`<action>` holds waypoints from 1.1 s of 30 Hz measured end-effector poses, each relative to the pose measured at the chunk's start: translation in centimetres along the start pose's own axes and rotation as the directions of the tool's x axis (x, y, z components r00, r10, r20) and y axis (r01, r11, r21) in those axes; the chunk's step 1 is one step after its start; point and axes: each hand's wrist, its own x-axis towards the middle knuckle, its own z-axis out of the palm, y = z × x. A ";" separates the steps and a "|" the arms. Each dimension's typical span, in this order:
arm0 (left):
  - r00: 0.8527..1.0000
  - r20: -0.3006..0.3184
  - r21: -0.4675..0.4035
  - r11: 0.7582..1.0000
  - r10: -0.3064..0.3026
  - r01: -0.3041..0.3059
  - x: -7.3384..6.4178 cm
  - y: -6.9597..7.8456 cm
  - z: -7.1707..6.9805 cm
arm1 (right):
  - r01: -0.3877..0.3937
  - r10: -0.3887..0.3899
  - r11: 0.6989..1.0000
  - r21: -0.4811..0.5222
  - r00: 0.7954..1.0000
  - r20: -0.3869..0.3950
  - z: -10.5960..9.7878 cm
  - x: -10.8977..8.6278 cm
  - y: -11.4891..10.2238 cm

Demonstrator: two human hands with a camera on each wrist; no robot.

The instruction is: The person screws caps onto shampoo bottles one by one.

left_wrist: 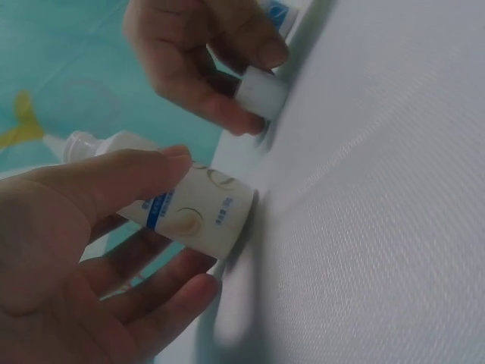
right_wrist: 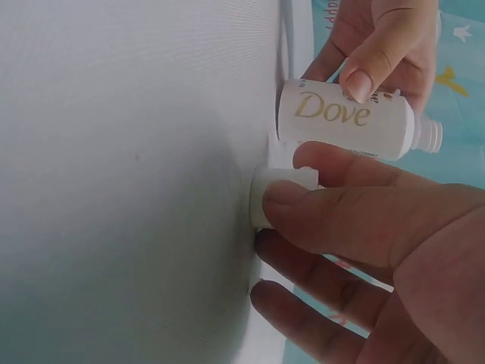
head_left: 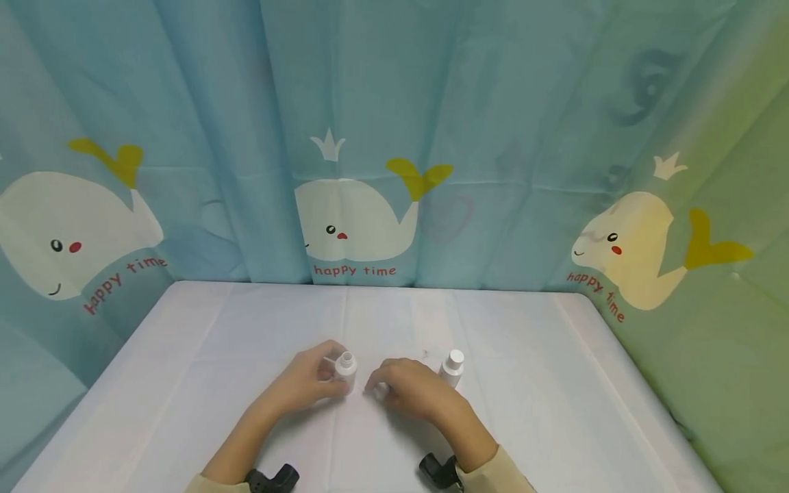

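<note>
Now, at a white table (head_left: 542, 397) beside patterned curtains (head_left: 493, 103), left hand (head_left: 311, 375) grips bottle (head_left: 346, 372), right hand (head_left: 414, 389) pinches cap (left_wrist: 261, 93).

The uncapped bottle (right_wrist: 394, 129) is white, lettered "Dove" in gold, with a dark blue band and beige-gold swirls elsewhere on its label. The loose cap (left_wrist: 261, 92) is plain white. The capped bottle (head_left: 452, 372) is also white, with a blue printed patch. White covers the surface (head_left: 555, 411). The curtain (head_left: 382, 68) runs from pale blue to yellowish green at the right, patterned with white whales (head_left: 364, 219) with yellow tails and red cheeks, white crowns (head_left: 329, 146) and red "happy time" lettering (head_left: 354, 271). The sleeves (head_left: 499, 472) are beige, the wrist devices (head_left: 439, 471) black.
</note>
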 end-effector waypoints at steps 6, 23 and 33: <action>1.000 -0.027 0.018 1.000 -0.015 0.016 -0.1 0.4 0.0 | 0.003 -0.003 1.000 0.013 1.000 -0.006 0.0 0.0 0.0; 0.996 -0.086 -0.049 0.999 -0.014 0.010 -0.1 2.1 -0.4 | 0.135 -0.099 0.967 0.214 0.981 -0.169 -3.6 -1.1 0.0; 0.996 -0.090 -0.066 0.998 -0.006 0.000 -0.4 2.9 -0.4 | 0.317 -0.190 0.908 0.274 0.894 -0.406 -4.6 -1.4 0.0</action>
